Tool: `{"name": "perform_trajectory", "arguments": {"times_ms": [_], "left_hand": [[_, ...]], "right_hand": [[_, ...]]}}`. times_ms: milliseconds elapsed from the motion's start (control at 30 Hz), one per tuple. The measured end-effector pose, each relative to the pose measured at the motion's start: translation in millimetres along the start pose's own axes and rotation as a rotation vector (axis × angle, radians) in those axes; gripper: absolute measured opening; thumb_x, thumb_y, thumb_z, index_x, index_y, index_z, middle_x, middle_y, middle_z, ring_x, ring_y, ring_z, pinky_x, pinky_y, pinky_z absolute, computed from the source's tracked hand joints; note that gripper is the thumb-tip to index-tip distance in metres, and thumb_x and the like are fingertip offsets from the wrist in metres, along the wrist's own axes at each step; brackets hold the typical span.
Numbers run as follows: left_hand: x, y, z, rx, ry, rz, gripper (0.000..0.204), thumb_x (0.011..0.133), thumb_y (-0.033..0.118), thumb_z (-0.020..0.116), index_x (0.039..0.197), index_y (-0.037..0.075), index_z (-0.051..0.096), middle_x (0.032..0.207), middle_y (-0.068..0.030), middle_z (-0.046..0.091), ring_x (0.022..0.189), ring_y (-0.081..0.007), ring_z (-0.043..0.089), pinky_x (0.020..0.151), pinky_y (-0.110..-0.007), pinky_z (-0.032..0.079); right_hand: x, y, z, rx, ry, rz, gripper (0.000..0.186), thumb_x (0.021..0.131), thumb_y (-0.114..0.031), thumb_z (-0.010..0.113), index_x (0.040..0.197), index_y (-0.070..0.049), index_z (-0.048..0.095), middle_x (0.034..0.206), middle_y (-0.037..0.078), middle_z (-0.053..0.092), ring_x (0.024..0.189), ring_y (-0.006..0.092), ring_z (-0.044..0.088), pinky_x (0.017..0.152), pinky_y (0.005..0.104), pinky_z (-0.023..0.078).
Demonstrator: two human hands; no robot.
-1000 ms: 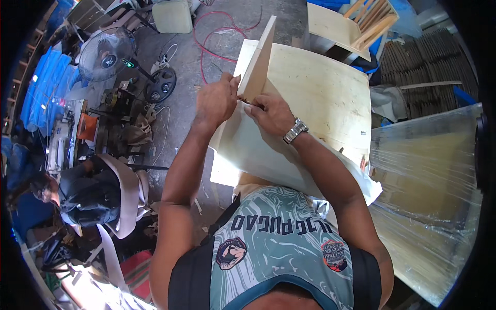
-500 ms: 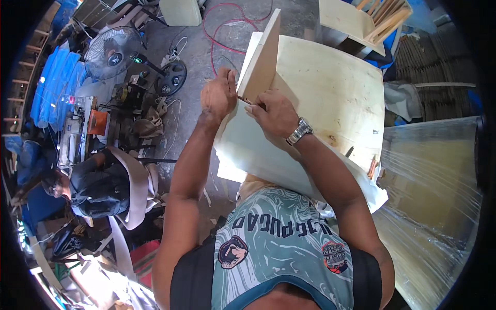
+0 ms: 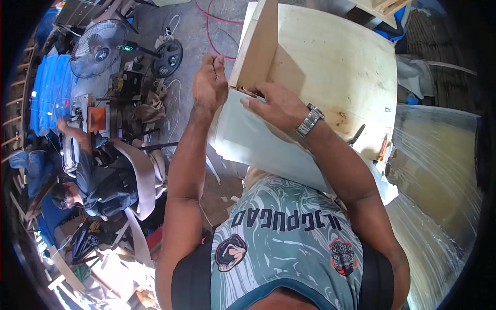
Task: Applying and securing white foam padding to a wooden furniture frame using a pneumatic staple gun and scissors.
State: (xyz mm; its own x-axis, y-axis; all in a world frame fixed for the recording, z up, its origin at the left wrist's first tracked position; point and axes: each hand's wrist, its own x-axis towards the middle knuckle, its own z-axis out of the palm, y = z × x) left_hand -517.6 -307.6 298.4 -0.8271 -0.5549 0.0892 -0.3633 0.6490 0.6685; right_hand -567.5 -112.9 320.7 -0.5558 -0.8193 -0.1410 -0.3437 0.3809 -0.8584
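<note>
Step looks like handwork at the near lower end of the upright board (image 3: 257,44), right where it meets the white sheet (image 3: 258,137). Board stands on edge on the pale worktop (image 3: 341,57), toward its left side; sheet covers the near edge and droops toward the person.

Next move seems to call for holding sheet and board end together, fingertips tight to that corner; brown bits there are too small for me to make out.

Pose: both arms stretched forward from the chest. Left hand (image 3: 210,85) just left of the board end, fingers curled up into a loose fist; from here I can't tell if it's gripping anything. Right hand (image 3: 279,105) comes in from the right, knuckles up, thumb apart over the sheet, fingers at the board's foot; partly closed, grip hidden. Watch (image 3: 310,120) on the right wrist.
</note>
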Motion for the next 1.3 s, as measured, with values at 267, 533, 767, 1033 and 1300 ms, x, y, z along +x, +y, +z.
{"name": "perform_trajectory", "arguments": {"times_ms": [267, 533, 767, 1033, 1300], "left_hand": [[4, -60, 26, -0.122, 0.091, 0.063, 0.033, 0.103, 0.035, 0.046, 0.104, 0.003, 0.057, 0.086, -0.0212, 0.064, 0.079, -0.0383, 0.064, 0.072, -0.045, 0.048], [24, -63, 20, -0.778, -0.604, -0.037, 0.044, 0.097, 0.032, 0.046, 0.126, -0.001, 0.057, 0.108, -0.0094, 0.066, 0.092, -0.0185, 0.066, 0.079, -0.029, 0.053], [5, -21, 11, -0.736, -0.726, -0.174, 0.038, 0.094, 0.022, 0.052, 0.123, -0.001, 0.057, 0.105, -0.0132, 0.066, 0.087, -0.024, 0.069, 0.069, -0.036, 0.059], [20, -61, 2, -0.567, -0.521, -0.233, 0.04, 0.099, 0.031, 0.046, 0.125, 0.003, 0.057, 0.106, -0.0088, 0.065, 0.087, -0.0209, 0.067, 0.076, -0.034, 0.056], [57, -82, -57, -0.347, -0.27, -0.14, 0.036, 0.103, 0.032, 0.042, 0.119, 0.007, 0.063, 0.103, -0.0039, 0.068, 0.089, -0.0128, 0.065, 0.08, -0.03, 0.053]], "right_hand": [[2, 1, 8, -0.054, 0.038, 0.093, 0.037, 0.093, -0.039, 0.058, 0.111, -0.006, 0.063, 0.098, 0.022, 0.068, 0.093, 0.0402, 0.064, 0.082, 0.0494, 0.049], [1, -2, 1, -0.022, 0.066, 0.036, 0.036, 0.083, -0.03, 0.063, 0.092, 0.003, 0.071, 0.089, 0.028, 0.069, 0.09, 0.0434, 0.067, 0.085, 0.0508, 0.051], [-159, 91, -122, -0.108, 0.439, -0.15, 0.021, 0.091, -0.022, 0.063, 0.095, -0.002, 0.068, 0.09, 0.013, 0.067, 0.084, 0.0242, 0.067, 0.076, 0.0365, 0.053], [-438, 333, -117, -0.518, 0.433, 0.949, 0.036, 0.09, -0.032, 0.057, 0.097, 0.002, 0.064, 0.089, 0.025, 0.067, 0.084, 0.0443, 0.064, 0.074, 0.0545, 0.049], [-439, 455, 75, -0.484, 0.411, 1.177, 0.046, 0.086, -0.045, 0.064, 0.104, -0.002, 0.065, 0.094, 0.022, 0.07, 0.087, 0.0434, 0.067, 0.076, 0.0548, 0.052]]}}
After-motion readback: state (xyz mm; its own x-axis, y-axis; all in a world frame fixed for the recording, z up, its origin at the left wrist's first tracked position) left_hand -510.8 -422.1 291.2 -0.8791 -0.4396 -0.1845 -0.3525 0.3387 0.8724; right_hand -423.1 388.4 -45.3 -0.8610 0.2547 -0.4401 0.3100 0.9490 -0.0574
